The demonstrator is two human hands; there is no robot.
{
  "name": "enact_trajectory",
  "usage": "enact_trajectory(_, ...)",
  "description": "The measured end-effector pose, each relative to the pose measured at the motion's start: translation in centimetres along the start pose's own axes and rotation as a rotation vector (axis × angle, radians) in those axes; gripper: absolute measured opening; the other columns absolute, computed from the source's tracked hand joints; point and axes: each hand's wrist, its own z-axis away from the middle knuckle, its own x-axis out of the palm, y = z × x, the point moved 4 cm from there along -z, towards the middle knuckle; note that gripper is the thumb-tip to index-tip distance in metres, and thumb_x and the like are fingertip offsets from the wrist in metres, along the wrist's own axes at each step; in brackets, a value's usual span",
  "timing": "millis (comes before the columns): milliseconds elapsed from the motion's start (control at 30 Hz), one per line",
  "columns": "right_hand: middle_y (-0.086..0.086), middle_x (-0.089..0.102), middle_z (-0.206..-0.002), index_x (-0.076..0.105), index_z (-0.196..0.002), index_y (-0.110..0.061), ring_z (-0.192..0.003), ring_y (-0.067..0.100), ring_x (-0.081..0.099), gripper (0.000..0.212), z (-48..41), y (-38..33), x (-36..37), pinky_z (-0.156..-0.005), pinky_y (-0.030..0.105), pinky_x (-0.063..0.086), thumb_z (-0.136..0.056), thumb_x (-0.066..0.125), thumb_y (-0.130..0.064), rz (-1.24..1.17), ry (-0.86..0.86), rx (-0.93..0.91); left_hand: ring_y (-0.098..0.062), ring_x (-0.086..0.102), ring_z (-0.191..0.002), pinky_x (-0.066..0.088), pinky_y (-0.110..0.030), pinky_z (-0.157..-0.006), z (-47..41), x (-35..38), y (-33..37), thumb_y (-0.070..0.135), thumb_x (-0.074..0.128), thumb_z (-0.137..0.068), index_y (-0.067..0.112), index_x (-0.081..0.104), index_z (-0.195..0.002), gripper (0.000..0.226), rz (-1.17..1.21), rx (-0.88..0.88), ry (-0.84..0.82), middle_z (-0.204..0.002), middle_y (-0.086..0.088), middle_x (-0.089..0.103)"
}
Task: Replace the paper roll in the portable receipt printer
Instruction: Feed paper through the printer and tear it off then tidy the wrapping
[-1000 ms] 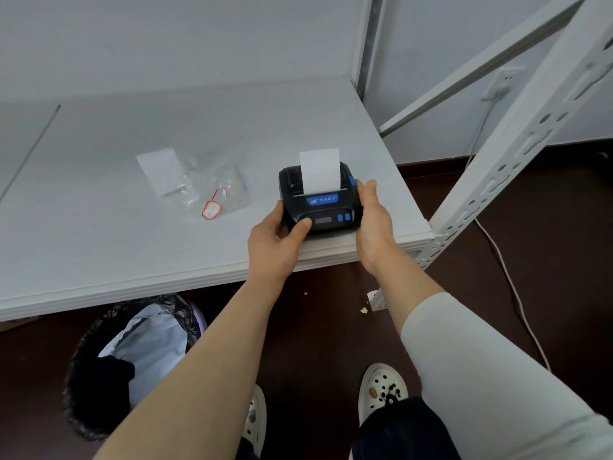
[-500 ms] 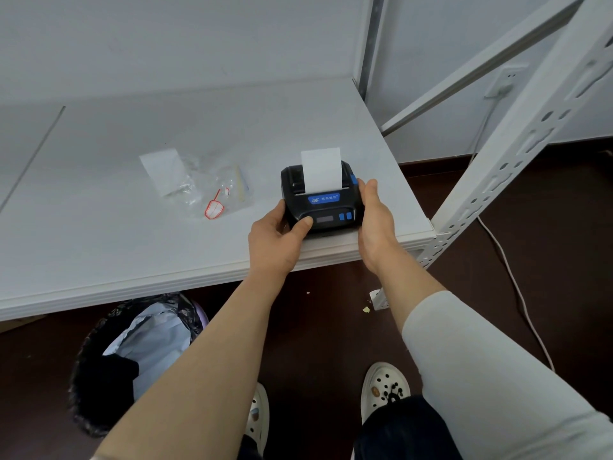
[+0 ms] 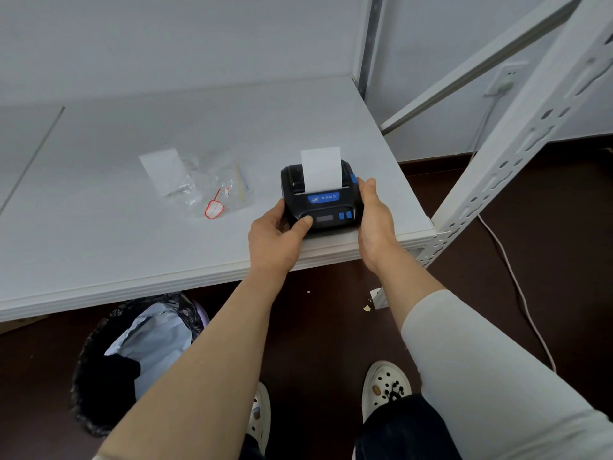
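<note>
1. Black plastic printer (image 3: 320, 200) sits at the near right corner of the desk (image 3: 99, 244), close to the front edge. It is straight ahead of the person and between the two hands.
2. Its button panel faces the person. The paper strip (image 3: 321, 171) stands up from the slot on the far side, so any tear or pull would go away from the body.
3. The left hand (image 3: 277, 237) grasps the printer's left side, with the thumb pressed on the front panel. The right hand (image 3: 376, 220) lies flat against the right side, its fingers fairly straight and its tip by the blue latch.
4. Both hands are equally near. The right looks better placed for the latch or the strip.
5. The left fingers behind the casing are hidden. The roll inside cannot be seen, and I cannot tell whether the lid is fully clicked down.
6. A clear plastic bag (image 3: 212, 187) lies apart to the left.
</note>
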Motion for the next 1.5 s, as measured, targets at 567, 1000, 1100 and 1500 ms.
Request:
enact_trajectory(567, -0.003, 0.064, -0.094, 0.058, -0.081, -0.043, -0.104, 0.013, 0.056, 0.04, 0.2, -0.09, 0.02, -0.106, 0.036, 0.038, -0.096, 0.022, -0.051, 0.016, 0.0, -0.014, -0.012, 0.066, -0.096, 0.047, -0.022, -0.09, -0.04, -0.09, 0.26, 0.008, 0.063, -0.078, 0.013, 0.065, -0.115, 0.038, 0.006, -0.003, 0.004, -0.098, 0.001, 0.07)
enact_trajectory(1000, -0.003, 0.065, -0.096, 0.059, -0.082, -0.044, -0.106, 0.014, 0.057, 0.04, 0.22, -0.04, 0.02, -0.108, 0.038, 0.038, -0.096, 0.022, -0.051, 0.021, 0.01, -0.021, -0.012, 0.066, -0.095, 0.049, -0.025, -0.09, -0.05, -0.03, 0.17, 0.015, 0.063, -0.072, 0.015, 0.066, -0.114, 0.041, -0.006, -0.01, 0.014, -0.094, 0.004, 0.07)
enact_trajectory(1100, -0.001, 0.065, -0.097, 0.059, -0.084, -0.042, -0.105, 0.014, 0.057, 0.04, 0.2, 0.0, 0.02, -0.107, 0.037, 0.039, -0.096, 0.021, -0.051, 0.021, 0.01, -0.02, -0.011, 0.066, -0.094, 0.049, -0.024, -0.089, -0.07, 0.01, 0.2, 0.02, 0.061, -0.069, 0.016, 0.066, -0.112, 0.044, -0.012, -0.01, 0.015, -0.093, 0.006, 0.07)
enact_trajectory(1500, -0.001, 0.066, -0.095, 0.06, -0.085, -0.039, -0.106, 0.017, 0.058, 0.041, -0.06, 0.08, 0.05, -0.106, 0.04, 0.041, -0.095, 0.022, -0.051, 0.01, 0.02, -0.011, -0.015, 0.066, -0.098, 0.05, -0.034, -0.096, -0.12, 0.02, 0.2, 0.023, 0.06, -0.067, 0.018, 0.066, -0.111, 0.045, -0.047, -0.028, 0.015, -0.097, 0.002, 0.071)
